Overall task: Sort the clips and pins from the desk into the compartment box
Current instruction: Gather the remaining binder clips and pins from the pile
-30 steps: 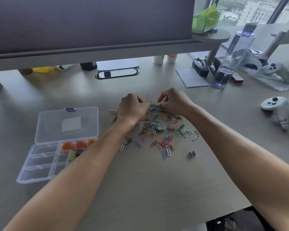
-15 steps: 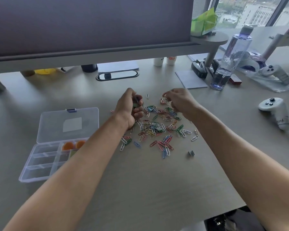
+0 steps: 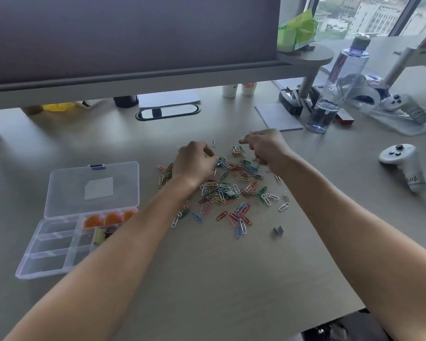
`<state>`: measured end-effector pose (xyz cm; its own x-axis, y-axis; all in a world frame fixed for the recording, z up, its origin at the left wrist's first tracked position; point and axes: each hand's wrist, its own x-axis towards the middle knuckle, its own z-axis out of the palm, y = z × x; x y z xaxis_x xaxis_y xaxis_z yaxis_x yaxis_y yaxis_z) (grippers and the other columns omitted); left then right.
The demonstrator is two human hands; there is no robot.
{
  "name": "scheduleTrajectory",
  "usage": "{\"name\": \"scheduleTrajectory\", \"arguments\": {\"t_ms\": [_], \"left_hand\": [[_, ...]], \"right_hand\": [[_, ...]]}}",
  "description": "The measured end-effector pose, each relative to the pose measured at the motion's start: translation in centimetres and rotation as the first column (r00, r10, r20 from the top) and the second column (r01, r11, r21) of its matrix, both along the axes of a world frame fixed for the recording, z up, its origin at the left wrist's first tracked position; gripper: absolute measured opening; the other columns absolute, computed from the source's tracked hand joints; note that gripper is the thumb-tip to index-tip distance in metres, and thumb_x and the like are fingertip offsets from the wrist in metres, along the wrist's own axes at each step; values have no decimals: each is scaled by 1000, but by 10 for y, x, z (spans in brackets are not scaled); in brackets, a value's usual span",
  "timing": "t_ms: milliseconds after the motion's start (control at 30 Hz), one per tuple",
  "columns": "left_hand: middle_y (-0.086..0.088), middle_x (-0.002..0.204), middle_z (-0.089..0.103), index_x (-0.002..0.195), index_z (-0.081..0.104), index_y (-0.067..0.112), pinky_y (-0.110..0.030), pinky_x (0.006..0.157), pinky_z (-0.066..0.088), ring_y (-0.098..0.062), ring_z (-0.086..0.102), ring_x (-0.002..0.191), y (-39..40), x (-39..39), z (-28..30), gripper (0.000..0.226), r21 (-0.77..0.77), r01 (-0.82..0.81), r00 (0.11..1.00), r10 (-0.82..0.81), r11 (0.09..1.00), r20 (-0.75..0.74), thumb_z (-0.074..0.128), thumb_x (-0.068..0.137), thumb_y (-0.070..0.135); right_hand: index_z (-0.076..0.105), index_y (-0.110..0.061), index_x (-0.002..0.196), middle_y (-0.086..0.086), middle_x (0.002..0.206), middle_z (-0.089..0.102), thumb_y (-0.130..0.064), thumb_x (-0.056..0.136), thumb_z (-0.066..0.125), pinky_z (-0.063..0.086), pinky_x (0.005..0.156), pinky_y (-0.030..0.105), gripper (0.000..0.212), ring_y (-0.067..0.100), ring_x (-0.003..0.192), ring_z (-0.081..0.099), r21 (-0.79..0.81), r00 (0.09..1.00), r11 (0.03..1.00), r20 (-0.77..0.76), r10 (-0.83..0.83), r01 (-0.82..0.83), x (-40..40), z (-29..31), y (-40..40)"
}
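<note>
While the coloured paper clips (image 3: 228, 190) lie scattered across the middle of the worktop (image 3: 207, 279), the left hand (image 3: 194, 163) rests at the pile's left edge with fingers curled downward; whether it grips a clip I cannot tell. The right hand (image 3: 266, 146) hovers over the far side of the pile, fingers loosely bent, near a small binder clip (image 3: 236, 151). The compartment box (image 3: 59, 242) sits open to the left, orange pieces in one far compartment.
</note>
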<state>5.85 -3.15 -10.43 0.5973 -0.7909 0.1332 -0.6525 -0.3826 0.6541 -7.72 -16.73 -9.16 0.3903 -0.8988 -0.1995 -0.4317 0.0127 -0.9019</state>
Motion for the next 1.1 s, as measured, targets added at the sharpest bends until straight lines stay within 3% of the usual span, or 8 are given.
{"name": "scheduleTrajectory", "arguments": {"t_ms": [133, 333, 567, 667, 767, 867, 967, 1100], "left_hand": [[-4, 86, 72, 99, 72, 18, -29, 70, 49, -24, 66, 78, -3, -4, -5, 27, 71, 26, 992, -34, 997, 125, 78, 80, 35], [-7, 91, 73, 100, 72, 16, -33, 74, 53, -29, 68, 86, -4, -8, -2, 21, 78, 20, 981, -35, 997, 193, 74, 84, 29], [-2, 70, 62, 74, 62, 15, -31, 65, 45, -23, 58, 68, 1, -9, 10, 23, 7, -35, 999, 35, 999, -19, 71, 83, 34], [-2, 66, 57, 70, 54, 13, -31, 56, 42, -20, 50, 59, 7, -9, 17, 28, -73, -101, 969, 81, 992, -233, 62, 87, 34], [-3, 60, 43, 69, 47, 15, -25, 49, 32, -19, 35, 50, 13, -6, 20, 25, -135, -185, 832, 82, 973, -549, 53, 86, 33], [2, 55, 32, 67, 35, 20, -17, 41, 18, -13, 19, 42, 23, -4, 24, 18, -160, -291, 498, 7, 943, -867, 40, 84, 19], [1, 56, 30, 67, 40, 18, -17, 44, 12, -12, 14, 49, 38, -5, 26, 18, -203, -377, 217, -127, 904, -968, 33, 83, 12], [-3, 57, 36, 78, 53, 9, -17, 41, 19, -13, 21, 45, 63, -4, 27, 21, -258, -509, 125, -226, 821, -966, 32, 83, 8]], "right_hand": [[80, -15, 87, -1, 73, 71, -30, 81, 84, 48, 62, 26, 16, 14, 64, 61, -355, 960, 918, -270, 79, -175, 9, -9, -2], [76, -24, 80, -2, 82, 70, -35, 78, 87, 46, 69, 28, 16, 22, 85, 67, -453, 893, 850, -447, 43, -268, 15, -16, -4], [72, -20, 79, 1, 80, 69, -33, 84, 80, 45, 67, 29, 16, 23, 82, 66, -454, 894, 837, -440, 85, -304, 16, -13, 0], [64, -6, 61, 11, 61, 63, -32, 83, 74, 45, 57, 35, 35, 31, 58, 56, -364, 934, 899, -338, 118, -245, 15, -12, 2], [44, -19, 54, 4, 53, 38, -30, 84, 65, 27, 47, 23, 39, 19, 43, 28, -148, 981, 974, -108, 158, -173, 11, -4, 12], [45, -22, 65, -1, 61, 38, -25, 85, 52, 20, 39, 16, 21, 13, 42, 21, 216, 988, 972, 140, 62, -92, 5, 3, 21], [42, -20, 70, -5, 59, 35, -19, 82, 42, 14, 36, 14, 12, 9, 43, 12, 495, 923, 844, 385, -2, -205, -3, 3, 31], [43, -17, 72, -4, 59, 36, -16, 80, 35, 14, 34, 13, 11, 8, 43, 12, 555, 825, 747, 565, -15, -366, -7, 2, 53]]}}
